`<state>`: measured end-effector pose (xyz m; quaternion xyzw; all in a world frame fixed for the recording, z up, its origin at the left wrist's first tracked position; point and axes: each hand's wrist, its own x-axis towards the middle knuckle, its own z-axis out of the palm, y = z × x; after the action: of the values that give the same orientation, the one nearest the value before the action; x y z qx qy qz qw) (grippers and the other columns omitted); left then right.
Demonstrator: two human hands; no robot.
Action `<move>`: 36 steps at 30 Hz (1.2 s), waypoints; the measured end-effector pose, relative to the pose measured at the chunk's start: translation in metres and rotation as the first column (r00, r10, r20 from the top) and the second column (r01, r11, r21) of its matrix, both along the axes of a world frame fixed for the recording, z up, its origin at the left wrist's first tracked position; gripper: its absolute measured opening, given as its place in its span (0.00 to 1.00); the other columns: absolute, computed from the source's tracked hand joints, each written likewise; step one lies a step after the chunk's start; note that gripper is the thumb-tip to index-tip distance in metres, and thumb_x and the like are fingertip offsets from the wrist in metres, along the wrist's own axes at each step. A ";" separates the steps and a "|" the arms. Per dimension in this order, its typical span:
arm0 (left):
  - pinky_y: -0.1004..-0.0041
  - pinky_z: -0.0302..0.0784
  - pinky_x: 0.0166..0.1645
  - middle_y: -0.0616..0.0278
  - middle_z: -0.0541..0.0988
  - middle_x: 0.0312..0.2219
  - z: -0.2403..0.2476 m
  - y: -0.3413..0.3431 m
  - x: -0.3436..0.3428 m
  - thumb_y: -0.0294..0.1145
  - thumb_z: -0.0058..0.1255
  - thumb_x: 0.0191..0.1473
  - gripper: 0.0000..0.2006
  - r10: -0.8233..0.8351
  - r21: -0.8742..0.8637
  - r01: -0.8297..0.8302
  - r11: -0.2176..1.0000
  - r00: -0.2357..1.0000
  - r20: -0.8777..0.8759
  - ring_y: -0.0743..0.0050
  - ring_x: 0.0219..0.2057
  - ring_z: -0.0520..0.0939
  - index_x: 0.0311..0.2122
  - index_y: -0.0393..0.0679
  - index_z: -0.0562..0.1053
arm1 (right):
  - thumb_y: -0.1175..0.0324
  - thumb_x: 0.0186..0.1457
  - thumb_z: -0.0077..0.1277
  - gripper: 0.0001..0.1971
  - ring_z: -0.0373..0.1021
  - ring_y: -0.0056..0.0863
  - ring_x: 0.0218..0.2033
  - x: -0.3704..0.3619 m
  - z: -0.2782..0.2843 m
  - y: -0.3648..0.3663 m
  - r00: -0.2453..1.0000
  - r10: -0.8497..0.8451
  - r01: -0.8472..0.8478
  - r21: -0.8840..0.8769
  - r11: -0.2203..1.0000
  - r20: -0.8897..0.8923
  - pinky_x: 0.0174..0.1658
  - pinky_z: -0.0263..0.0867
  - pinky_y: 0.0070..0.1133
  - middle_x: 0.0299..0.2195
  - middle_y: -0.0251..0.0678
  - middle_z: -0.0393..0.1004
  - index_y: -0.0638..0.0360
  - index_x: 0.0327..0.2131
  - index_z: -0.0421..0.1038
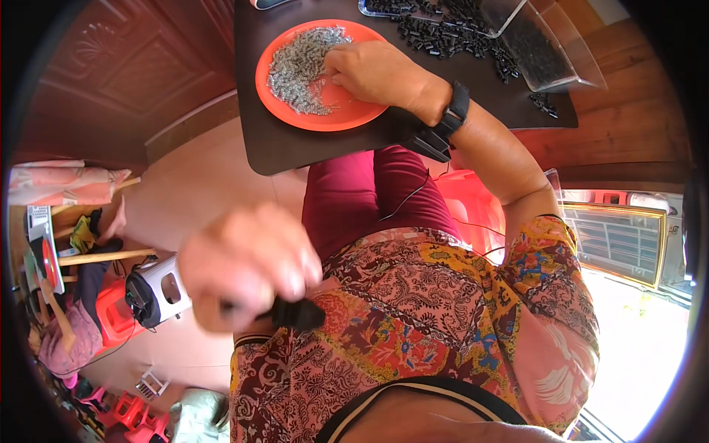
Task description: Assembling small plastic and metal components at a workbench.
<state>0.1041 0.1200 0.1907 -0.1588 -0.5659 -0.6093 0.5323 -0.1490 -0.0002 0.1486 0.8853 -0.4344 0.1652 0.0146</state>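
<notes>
An orange-red round plate (347,118) lies on the dark tabletop, holding a heap of tiny silvery metal pieces (299,70). Over the right part of this plate, my right hand (377,72) curls down with its fingertips together at the heap's edge. What those fingertips hold is hidden. My left hand (251,258) is raised off the table, left of my lap, and looks blurred. Its fingers are curled in, and anything inside them cannot be made out. A black object (299,314) sits by the left wrist; a black band (454,109) circles the right one.
Many short black plastic pieces (450,33) are spread across the table's far right, beside a clear plastic bin (550,55). The dark tabletop (269,151) ends just before my lap. On the left are a red stool (114,317) and part of another person (70,347).
</notes>
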 end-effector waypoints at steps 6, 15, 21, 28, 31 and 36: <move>0.71 0.68 0.37 0.57 0.72 0.28 -0.045 -0.013 -0.036 0.36 0.38 0.60 0.11 0.170 0.642 -0.290 0.710 0.955 0.243 0.66 0.30 0.75 0.37 0.37 0.66 | 0.67 0.55 0.50 0.07 0.70 0.21 0.29 -0.014 0.017 0.005 0.796 -0.275 -0.138 0.604 0.785 0.539 0.34 0.66 0.19 0.28 0.29 0.74 0.60 0.34 0.71; 0.74 0.68 0.36 0.62 0.73 0.27 -0.053 -0.036 -0.072 0.35 0.40 0.59 0.10 0.029 0.683 -0.231 0.693 0.956 0.294 0.71 0.29 0.76 0.35 0.39 0.68 | 0.65 0.60 0.49 0.08 0.68 0.15 0.35 0.003 0.036 0.040 0.479 -0.266 -0.520 0.515 0.682 0.836 0.43 0.63 0.16 0.33 0.27 0.74 0.59 0.35 0.73; 0.76 0.68 0.35 0.63 0.73 0.29 -0.053 -0.036 -0.077 0.36 0.40 0.60 0.10 0.019 0.653 -0.226 0.723 0.951 0.307 0.73 0.29 0.76 0.36 0.40 0.67 | 0.66 0.60 0.49 0.09 0.68 0.17 0.37 0.005 0.035 0.057 0.471 -0.260 -0.543 0.509 0.668 0.843 0.45 0.64 0.18 0.34 0.31 0.74 0.63 0.36 0.71; 0.75 0.69 0.36 0.63 0.73 0.30 -0.053 -0.032 -0.081 0.35 0.40 0.60 0.09 0.025 0.619 -0.263 0.740 0.930 0.365 0.73 0.30 0.76 0.37 0.40 0.67 | 0.67 0.61 0.48 0.08 0.69 0.17 0.33 0.004 0.027 0.059 0.428 -0.239 -0.491 0.447 0.748 0.872 0.42 0.66 0.18 0.31 0.31 0.73 0.64 0.35 0.69; 0.75 0.69 0.36 0.63 0.73 0.30 -0.052 -0.031 -0.084 0.35 0.40 0.60 0.10 0.026 0.615 -0.263 0.743 0.930 0.366 0.73 0.30 0.76 0.36 0.39 0.67 | 0.68 0.61 0.46 0.08 0.68 0.15 0.28 0.004 0.034 0.068 0.406 -0.309 -0.557 0.501 0.663 0.860 0.36 0.67 0.17 0.29 0.30 0.72 0.64 0.34 0.68; 0.75 0.69 0.36 0.62 0.73 0.29 -0.054 -0.030 -0.090 0.35 0.39 0.61 0.10 -0.001 0.643 -0.215 0.735 0.948 0.318 0.72 0.29 0.75 0.36 0.38 0.68 | 0.72 0.62 0.45 0.06 0.66 0.14 0.24 0.002 0.025 0.076 0.365 -0.314 -0.551 0.475 0.686 0.876 0.28 0.66 0.14 0.26 0.29 0.69 0.64 0.33 0.68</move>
<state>0.0140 0.0904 0.1362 0.1699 -0.3904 -0.7563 0.4968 -0.1468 0.0756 0.1737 0.5944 -0.3172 0.4470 -0.5885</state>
